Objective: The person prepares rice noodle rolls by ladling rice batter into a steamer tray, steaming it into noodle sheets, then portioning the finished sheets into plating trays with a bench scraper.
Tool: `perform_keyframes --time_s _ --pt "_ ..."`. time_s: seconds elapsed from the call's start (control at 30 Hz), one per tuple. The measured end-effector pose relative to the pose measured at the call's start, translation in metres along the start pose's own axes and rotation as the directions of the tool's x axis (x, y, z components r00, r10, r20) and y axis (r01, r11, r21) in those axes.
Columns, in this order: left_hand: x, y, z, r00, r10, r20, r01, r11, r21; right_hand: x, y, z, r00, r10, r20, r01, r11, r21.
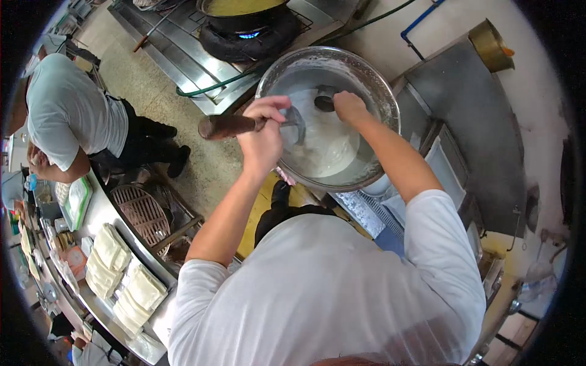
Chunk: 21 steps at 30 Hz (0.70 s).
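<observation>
**Meanwhile, at the big bowl: both hands busy with tools**

Just above the middle of the frame sits a wide steel bowl [390, 105], its rim dusted white. A pool of white batter [323, 149] lies in its bottom, and the upper wall is smeared grey.

The person's left hand [262, 141] is closed in a fist round a scraper [227, 126] with a brown wooden handle. The handle juts out towards the left of the frame. The scraper's metal head reaches over the near rim, and I can't tell whether it touches the batter.

The right hand [351, 107] is further in, over the top part of the bowl. Its fingers are curled down and gripping a small ladle [325, 100], whose dark cup shows just left of the knuckles against the bowl's wall.

Behind the bowl, at the top of the frame, a burner [250, 35] shows a blue flame under a pan [238, 6], and a green hose [210, 87] runs along the steel stove top. At upper left a co-worker in a grey shirt [67, 110] bends over a counter [101, 207]. Lower left on that counter lie folded white cloths [116, 268], with a round woven tray [141, 212] just beside it.
</observation>
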State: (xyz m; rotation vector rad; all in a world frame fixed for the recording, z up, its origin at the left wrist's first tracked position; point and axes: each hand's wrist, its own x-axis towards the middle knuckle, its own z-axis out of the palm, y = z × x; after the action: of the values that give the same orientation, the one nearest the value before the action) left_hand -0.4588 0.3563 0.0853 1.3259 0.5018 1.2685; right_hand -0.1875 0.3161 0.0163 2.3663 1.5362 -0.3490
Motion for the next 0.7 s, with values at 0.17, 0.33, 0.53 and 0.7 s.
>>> perform_keyframes --time_s 0.17,0.33,0.53,0.7 --pt "-0.019 0.013 -0.01 0.999 0.03 0.011 -0.03 0.999 0.028 0.017 -0.012 0.026 0.997 -0.075 0.017 0.076 0.993 -0.087" --pt "-0.026 0.023 -0.014 0.998 0.042 0.043 -0.046 0.994 0.102 0.019 -0.024 0.052 0.997 -0.047 -0.063 0.056 0.989 0.138" --pt "-0.025 0.017 -0.012 1.0 0.013 0.015 -0.013 1.0 -0.013 0.056 0.005 0.092 0.958 -0.21 0.193 0.215 0.977 -0.005" --pt "-0.024 0.007 -0.016 1.0 -0.029 -0.009 0.029 1.0 -0.006 -0.01 0.017 0.027 0.948 -0.138 0.287 -0.002 0.899 0.439"
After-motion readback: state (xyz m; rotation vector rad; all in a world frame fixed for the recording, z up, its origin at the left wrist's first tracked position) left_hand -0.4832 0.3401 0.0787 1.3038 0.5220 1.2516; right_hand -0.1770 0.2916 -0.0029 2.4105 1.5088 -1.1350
